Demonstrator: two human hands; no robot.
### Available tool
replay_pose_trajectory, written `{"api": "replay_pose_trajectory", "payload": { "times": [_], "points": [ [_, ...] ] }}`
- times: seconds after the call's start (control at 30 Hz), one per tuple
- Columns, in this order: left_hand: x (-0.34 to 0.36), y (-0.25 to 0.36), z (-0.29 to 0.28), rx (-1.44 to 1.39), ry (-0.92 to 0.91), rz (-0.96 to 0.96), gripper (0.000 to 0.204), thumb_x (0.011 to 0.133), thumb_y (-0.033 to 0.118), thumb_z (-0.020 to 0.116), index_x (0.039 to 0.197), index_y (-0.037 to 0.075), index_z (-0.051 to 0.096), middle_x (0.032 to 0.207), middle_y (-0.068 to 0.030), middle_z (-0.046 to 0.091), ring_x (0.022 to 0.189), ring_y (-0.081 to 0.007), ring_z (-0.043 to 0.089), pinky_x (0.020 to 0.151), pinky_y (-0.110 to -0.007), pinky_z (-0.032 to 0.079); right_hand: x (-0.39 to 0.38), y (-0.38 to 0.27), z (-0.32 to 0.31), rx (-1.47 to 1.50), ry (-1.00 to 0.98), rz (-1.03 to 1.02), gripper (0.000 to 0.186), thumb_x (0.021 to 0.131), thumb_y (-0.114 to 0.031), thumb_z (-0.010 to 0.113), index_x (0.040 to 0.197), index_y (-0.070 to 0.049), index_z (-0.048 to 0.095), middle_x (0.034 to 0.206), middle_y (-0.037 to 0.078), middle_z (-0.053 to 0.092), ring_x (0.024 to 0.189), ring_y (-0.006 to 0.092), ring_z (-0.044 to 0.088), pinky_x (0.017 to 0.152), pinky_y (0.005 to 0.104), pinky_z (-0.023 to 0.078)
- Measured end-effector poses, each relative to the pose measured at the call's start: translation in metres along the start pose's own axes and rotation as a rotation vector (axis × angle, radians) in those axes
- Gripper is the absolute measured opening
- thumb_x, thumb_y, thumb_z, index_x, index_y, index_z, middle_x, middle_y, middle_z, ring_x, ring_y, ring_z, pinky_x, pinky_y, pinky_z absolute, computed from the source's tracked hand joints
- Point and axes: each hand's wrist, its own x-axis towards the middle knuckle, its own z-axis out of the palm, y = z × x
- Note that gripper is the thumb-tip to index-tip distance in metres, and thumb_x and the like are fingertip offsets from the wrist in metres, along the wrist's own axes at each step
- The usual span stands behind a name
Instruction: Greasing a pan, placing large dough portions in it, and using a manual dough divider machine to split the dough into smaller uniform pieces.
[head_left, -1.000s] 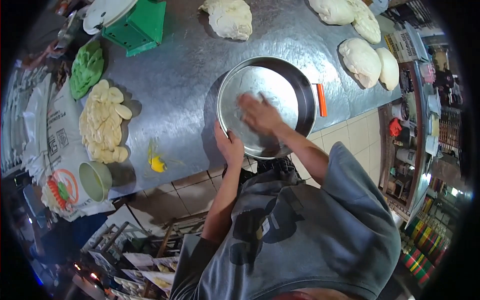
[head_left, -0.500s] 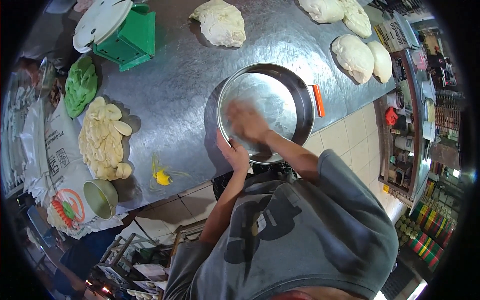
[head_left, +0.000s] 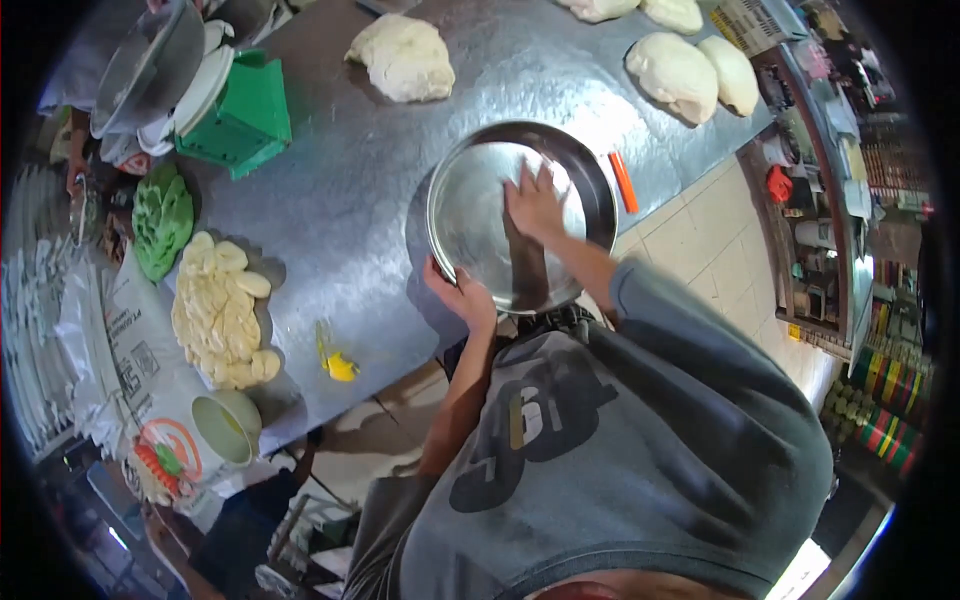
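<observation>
My left hand [head_left: 458, 292] grips the lower-left rim of a round steel pan [head_left: 468, 205] at the table's front edge. My right hand [head_left: 530, 208] rests inside the pan on its shiny bottom, fingers spread and holding nothing. Just right of the pan lies an orange-handled tool [head_left: 624, 182]; its blade is hard to make out. A dab of yellow fat [head_left: 340, 367] with a greasy smear sits on the steel table [head_left: 340, 190] left of my forearm. Further left are a pale dough heap [head_left: 218, 320] and an olive bowl [head_left: 222, 428].
Dough lumps [head_left: 400, 60] [head_left: 672, 75] lie along the back. A green scale [head_left: 235, 110], green dough [head_left: 160, 220] and plastic sacks [head_left: 135, 340] occupy the left. Shelving [head_left: 810, 250] stands at the right. A co-worker's arm [head_left: 170, 540] shows lower left.
My right hand has rubbed about inside the pan and now sits higher and farther right. My left hand keeps its grip. The view has shifted, and the co-worker at lower left has moved.
</observation>
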Motion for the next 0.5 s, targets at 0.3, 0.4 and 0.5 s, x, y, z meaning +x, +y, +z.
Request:
{"api": "replay_pose_trajectory", "payload": {
  "times": [0.3, 0.4, 0.5],
  "points": [
    [0.0, -0.003, -0.004, 0.093, -0.075, -0.118, 0.047, 0.088, -0.003, 0.044, 0.134, -0.003, 0.034, 0.136, -0.0205, 0.038, 0.126, -0.031, 0.038, 0.107, -0.037, 0.026, 0.002, -0.026, -0.032, 0.023, -0.132, 0.108, 0.066, 0.093, -0.056, 0.034, 0.145, -0.017, 0.028, 0.143, 0.023, 0.033, 0.136, 0.0408, 0.025, 0.104, 0.0678, 0.013],
    [0.007, 0.007, 0.006, -0.044, -0.058, -0.164, 0.049, 0.087, -0.005, 0.042, 0.135, -0.002, 0.032, 0.142, -0.0209, 0.033, 0.132, -0.0304, 0.034, 0.108, -0.038, 0.025, -0.071, -0.048, -0.034, -0.129, -0.186, 0.699, 0.087, 0.087, -0.065, 0.036, 0.15, -0.012, 0.006, 0.152, 0.028, -0.002, 0.142, 0.0416, 0.0, 0.108, 0.0637, 0.009],
    [0.006, 0.003, 0.002, -0.08, -0.011, -0.142, 0.05, 0.087, -0.006, 0.041, 0.136, -0.002, 0.032, 0.142, -0.0199, 0.033, 0.13, -0.0311, 0.035, 0.108, -0.038, 0.026, -0.106, -0.076, -0.025, -0.076, -0.595, 0.971, 0.096, 0.084, -0.068, 0.039, 0.149, -0.014, -0.006, 0.15, 0.027, -0.019, 0.141, 0.0421, -0.01, 0.108, 0.0625, 0.005]
  ]
}}
